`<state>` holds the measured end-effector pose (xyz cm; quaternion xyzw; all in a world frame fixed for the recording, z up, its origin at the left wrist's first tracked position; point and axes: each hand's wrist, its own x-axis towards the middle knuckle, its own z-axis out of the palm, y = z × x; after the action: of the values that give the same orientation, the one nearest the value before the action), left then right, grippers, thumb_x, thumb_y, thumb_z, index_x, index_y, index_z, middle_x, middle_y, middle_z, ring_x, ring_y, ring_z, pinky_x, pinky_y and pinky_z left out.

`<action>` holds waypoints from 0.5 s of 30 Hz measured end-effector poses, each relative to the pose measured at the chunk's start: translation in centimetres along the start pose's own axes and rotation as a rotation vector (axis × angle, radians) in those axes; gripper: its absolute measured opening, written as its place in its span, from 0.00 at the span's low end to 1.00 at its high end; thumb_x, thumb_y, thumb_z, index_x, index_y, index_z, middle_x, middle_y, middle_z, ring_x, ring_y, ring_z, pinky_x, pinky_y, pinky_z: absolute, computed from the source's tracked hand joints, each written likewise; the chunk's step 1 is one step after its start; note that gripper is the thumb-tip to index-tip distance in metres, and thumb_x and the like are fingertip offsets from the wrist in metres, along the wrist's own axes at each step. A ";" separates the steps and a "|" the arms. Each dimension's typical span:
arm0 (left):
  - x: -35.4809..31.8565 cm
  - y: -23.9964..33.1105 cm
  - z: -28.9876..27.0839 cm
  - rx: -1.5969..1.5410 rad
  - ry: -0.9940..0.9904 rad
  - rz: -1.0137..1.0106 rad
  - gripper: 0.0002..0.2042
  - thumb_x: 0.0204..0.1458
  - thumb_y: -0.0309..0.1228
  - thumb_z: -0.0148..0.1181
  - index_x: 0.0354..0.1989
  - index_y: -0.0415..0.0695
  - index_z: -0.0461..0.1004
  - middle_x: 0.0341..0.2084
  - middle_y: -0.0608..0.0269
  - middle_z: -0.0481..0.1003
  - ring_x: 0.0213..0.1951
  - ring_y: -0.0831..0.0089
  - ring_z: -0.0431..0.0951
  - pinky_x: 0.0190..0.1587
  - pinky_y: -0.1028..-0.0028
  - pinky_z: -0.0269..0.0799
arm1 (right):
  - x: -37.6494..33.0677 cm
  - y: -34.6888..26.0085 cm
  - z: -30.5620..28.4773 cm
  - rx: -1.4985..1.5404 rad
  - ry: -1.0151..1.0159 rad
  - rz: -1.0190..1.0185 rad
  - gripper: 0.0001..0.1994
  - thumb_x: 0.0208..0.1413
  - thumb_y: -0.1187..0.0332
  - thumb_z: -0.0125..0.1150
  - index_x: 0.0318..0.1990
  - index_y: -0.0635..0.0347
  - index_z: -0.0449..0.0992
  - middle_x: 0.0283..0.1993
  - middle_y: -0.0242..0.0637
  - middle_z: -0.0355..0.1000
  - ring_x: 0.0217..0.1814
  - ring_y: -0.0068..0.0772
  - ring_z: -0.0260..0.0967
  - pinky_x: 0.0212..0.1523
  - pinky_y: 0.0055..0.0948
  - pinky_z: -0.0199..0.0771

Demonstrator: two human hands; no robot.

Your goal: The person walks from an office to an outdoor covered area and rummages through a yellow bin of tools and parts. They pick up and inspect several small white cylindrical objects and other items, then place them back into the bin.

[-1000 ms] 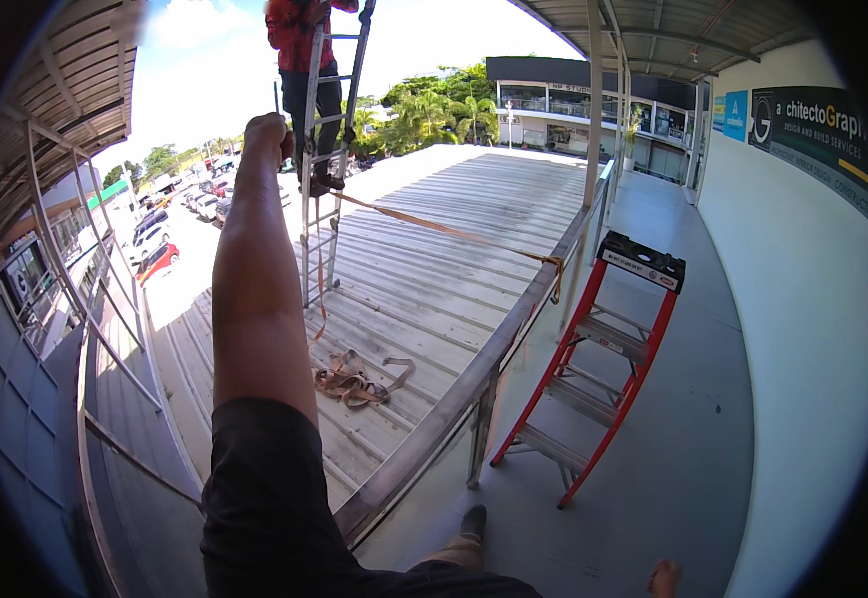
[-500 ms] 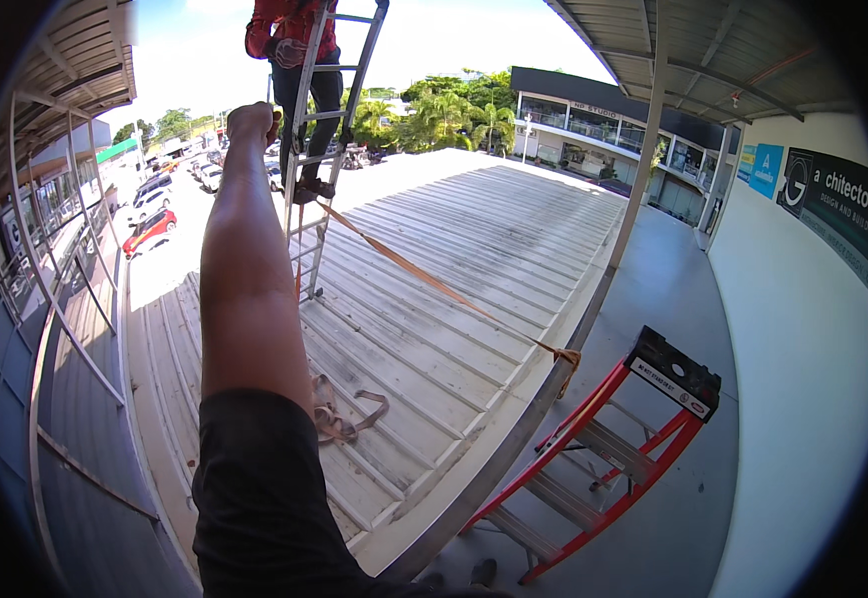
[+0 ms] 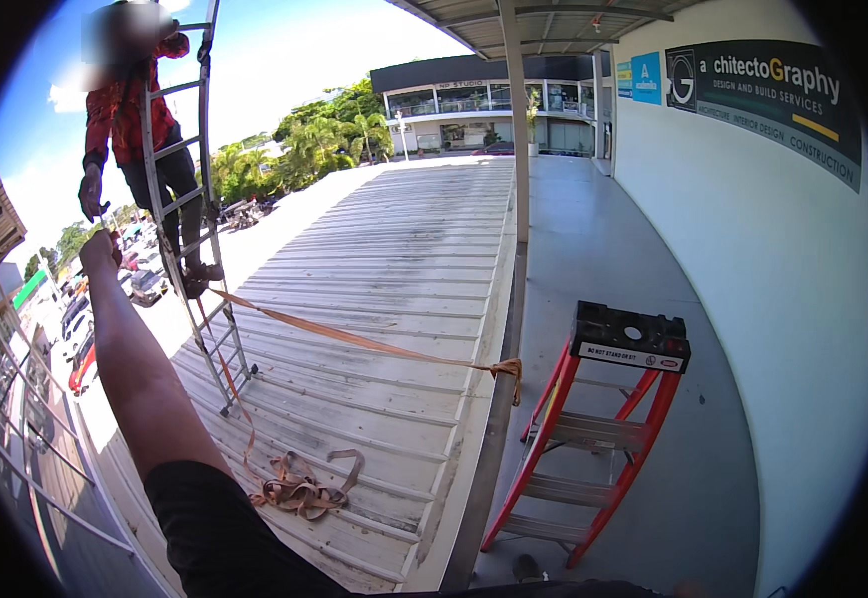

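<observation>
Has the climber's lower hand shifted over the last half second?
Yes: against the metal ladder, the climber's lower hand has moved down and left, toward your left hand.

Wearing black short sleeve [image 3: 230, 533] at 7 o'clock, matte, dark throughout, hem straight, ending above elbow. Showing bare left arm [image 3: 145, 374] beyond, from 8 to 9 o'clock. Also wearing dark shoe [image 3: 525, 568], rounded toe, between 5 and 6 o'clock.

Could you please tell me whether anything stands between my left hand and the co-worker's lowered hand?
Nothing visible blocks the gap between your left hand and the co-worker's lowered hand; only something thin, too small to identify, shows there. The metal ladder stands to the right of both hands, outside that gap.
</observation>
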<state>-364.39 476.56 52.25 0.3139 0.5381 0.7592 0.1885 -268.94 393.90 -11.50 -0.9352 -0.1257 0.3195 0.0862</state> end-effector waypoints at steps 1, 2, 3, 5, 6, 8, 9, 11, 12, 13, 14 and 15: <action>1.0 -0.1 0.6 -0.082 0.060 -0.010 0.10 0.59 0.34 0.56 0.31 0.42 0.79 0.16 0.68 0.73 0.12 0.81 0.65 0.14 0.78 0.61 | -0.6 2.6 0.7 -0.092 -0.022 0.013 0.13 0.59 0.61 0.62 0.45 0.57 0.83 0.43 0.40 0.79 0.45 0.45 0.76 0.48 0.47 0.76; 1.8 0.0 0.9 -0.028 0.085 -0.033 0.11 0.59 0.35 0.57 0.32 0.43 0.80 0.18 0.68 0.75 0.13 0.81 0.67 0.15 0.79 0.61 | -1.1 5.0 0.8 -0.256 -0.069 -0.042 0.13 0.59 0.61 0.62 0.45 0.57 0.83 0.44 0.40 0.79 0.46 0.46 0.76 0.48 0.48 0.76; 2.4 -0.1 1.2 0.020 0.065 0.062 0.11 0.59 0.36 0.56 0.30 0.43 0.79 0.18 0.68 0.74 0.13 0.80 0.68 0.15 0.77 0.62 | -1.7 6.8 1.2 -0.430 -0.113 -0.153 0.13 0.59 0.61 0.62 0.45 0.57 0.83 0.44 0.40 0.79 0.47 0.46 0.76 0.49 0.48 0.76; 3.4 -0.2 1.1 -0.008 0.134 0.086 0.13 0.59 0.38 0.57 0.28 0.43 0.79 0.18 0.68 0.74 0.14 0.78 0.69 0.16 0.75 0.63 | -3.2 7.9 1.1 -0.657 -0.131 -0.419 0.13 0.58 0.61 0.62 0.45 0.56 0.83 0.45 0.40 0.79 0.48 0.47 0.76 0.50 0.49 0.76; 3.8 -0.2 0.9 -0.067 0.089 0.046 0.13 0.58 0.39 0.57 0.28 0.43 0.80 0.18 0.68 0.75 0.15 0.78 0.70 0.17 0.75 0.63 | -4.2 7.2 0.3 -0.558 -0.117 -0.231 0.12 0.59 0.63 0.62 0.44 0.58 0.82 0.44 0.40 0.79 0.45 0.43 0.76 0.48 0.46 0.76; 5.4 -0.7 0.0 -0.034 0.025 0.111 0.15 0.60 0.40 0.57 0.29 0.43 0.82 0.17 0.69 0.75 0.14 0.81 0.68 0.16 0.77 0.60 | -6.0 1.9 -1.5 -0.056 0.006 0.118 0.10 0.59 0.65 0.62 0.43 0.60 0.81 0.40 0.39 0.78 0.40 0.37 0.75 0.42 0.41 0.75; 5.7 -0.6 -0.1 0.020 0.007 0.199 0.16 0.61 0.42 0.55 0.32 0.42 0.82 0.18 0.68 0.75 0.15 0.80 0.69 0.18 0.76 0.62 | -7.1 -2.1 -2.8 0.184 0.073 0.161 0.09 0.60 0.66 0.63 0.42 0.61 0.81 0.38 0.39 0.77 0.38 0.34 0.74 0.39 0.38 0.75; 4.1 -0.8 1.2 0.089 -0.095 0.356 0.18 0.62 0.43 0.53 0.34 0.41 0.82 0.18 0.68 0.75 0.17 0.80 0.70 0.20 0.76 0.63 | -9.5 -12.4 -5.9 0.478 0.097 -0.078 0.08 0.60 0.68 0.63 0.40 0.64 0.80 0.35 0.38 0.76 0.33 0.27 0.73 0.34 0.32 0.74; 1.9 -1.5 2.6 0.090 -0.066 0.409 0.17 0.62 0.42 0.53 0.34 0.41 0.82 0.17 0.69 0.74 0.17 0.80 0.69 0.21 0.76 0.62 | -11.1 -17.7 -7.2 0.586 0.037 -0.384 0.07 0.62 0.71 0.61 0.41 0.66 0.78 0.30 0.35 0.73 0.26 0.20 0.67 0.26 0.24 0.68; -1.4 -1.8 4.8 0.054 -0.042 0.465 0.17 0.63 0.41 0.52 0.34 0.41 0.82 0.17 0.69 0.73 0.17 0.80 0.69 0.22 0.77 0.62 | -12.8 -23.3 -8.1 0.735 -0.063 -0.583 0.12 0.62 0.65 0.62 0.44 0.67 0.78 0.29 0.29 0.73 0.28 0.20 0.68 0.33 0.26 0.71; -6.1 -2.7 7.1 -0.004 -0.043 0.502 0.16 0.63 0.40 0.52 0.34 0.41 0.81 0.16 0.70 0.72 0.17 0.80 0.68 0.22 0.77 0.61 | -14.8 -28.3 -8.6 0.618 -0.009 -0.860 0.12 0.62 0.65 0.63 0.47 0.64 0.78 0.29 0.29 0.72 0.30 0.19 0.68 0.34 0.25 0.71; -12.3 -3.9 9.3 -0.069 -0.096 0.510 0.16 0.64 0.39 0.52 0.34 0.41 0.81 0.16 0.70 0.72 0.17 0.80 0.68 0.23 0.77 0.61 | -16.8 -32.9 -9.1 0.552 -0.037 -1.040 0.14 0.61 0.64 0.64 0.49 0.63 0.78 0.29 0.31 0.72 0.31 0.21 0.69 0.36 0.25 0.71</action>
<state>-349.26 476.73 47.26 0.4683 0.4057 0.7845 0.0270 -282.05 419.63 13.17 -0.6880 -0.4815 0.2725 0.4696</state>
